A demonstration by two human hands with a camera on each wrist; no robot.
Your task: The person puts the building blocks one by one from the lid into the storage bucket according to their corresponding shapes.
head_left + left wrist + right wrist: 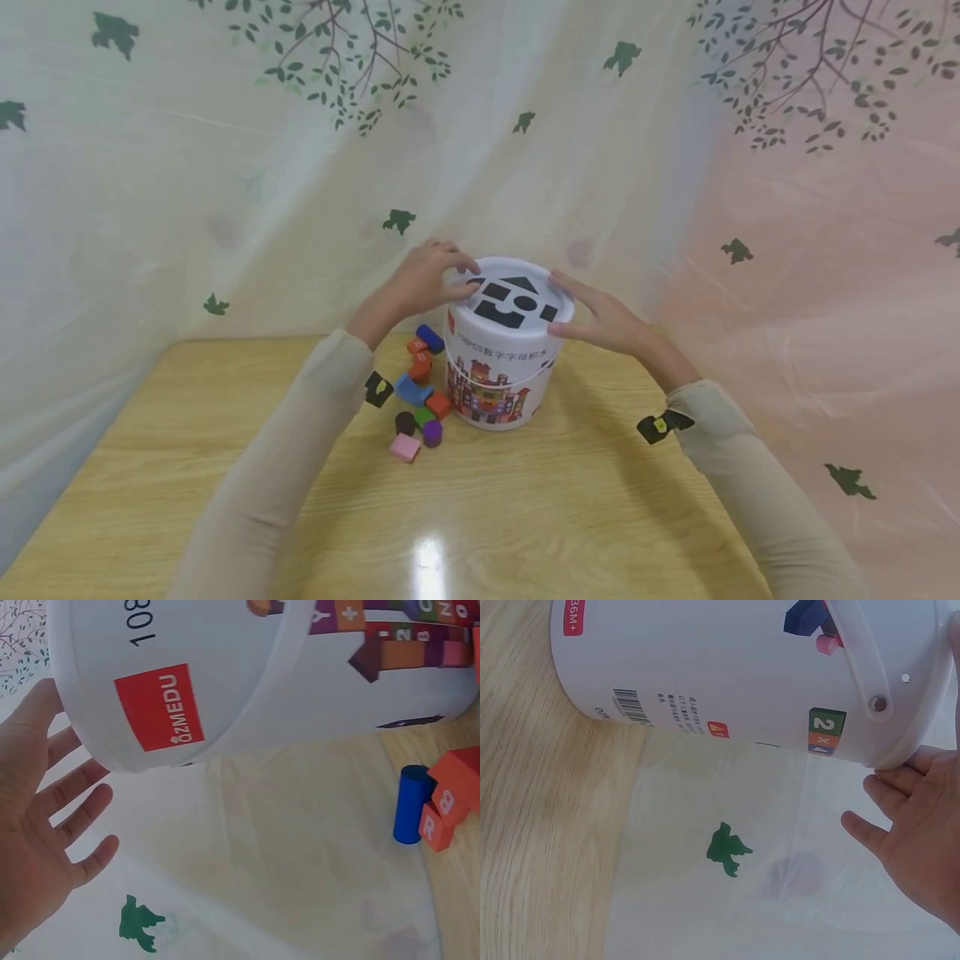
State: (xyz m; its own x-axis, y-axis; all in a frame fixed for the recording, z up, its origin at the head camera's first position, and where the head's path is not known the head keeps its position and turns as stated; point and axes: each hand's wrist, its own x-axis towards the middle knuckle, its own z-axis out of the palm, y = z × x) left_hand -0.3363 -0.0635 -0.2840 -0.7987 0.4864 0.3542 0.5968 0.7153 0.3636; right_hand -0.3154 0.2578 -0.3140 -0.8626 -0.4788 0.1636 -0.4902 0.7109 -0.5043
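A white lidded bucket (498, 375) of building blocks stands upright on the wooden table, printed with coloured blocks and lettering. Its white lid (487, 321) has several black shapes on top, such as a triangle and an oval. My left hand (423, 279) is at the lid's left edge, thumb and forefinger reaching over the rim. In the left wrist view, its other fingers (82, 821) spread loosely beside the bucket's top. At the right edge, my right hand (607, 321) touches the rim with thumb and fingers extended and apart. The right wrist view shows fingertips right under the rim.
Loose blocks lie close to the bucket's left side: a blue cylinder (430, 338), an orange-red block (421, 367), a blue arch-like block (412, 390), a purple cylinder (432, 433), a pink block (405, 448) and others. A patterned curtain (315, 233) hangs behind the table (480, 517).
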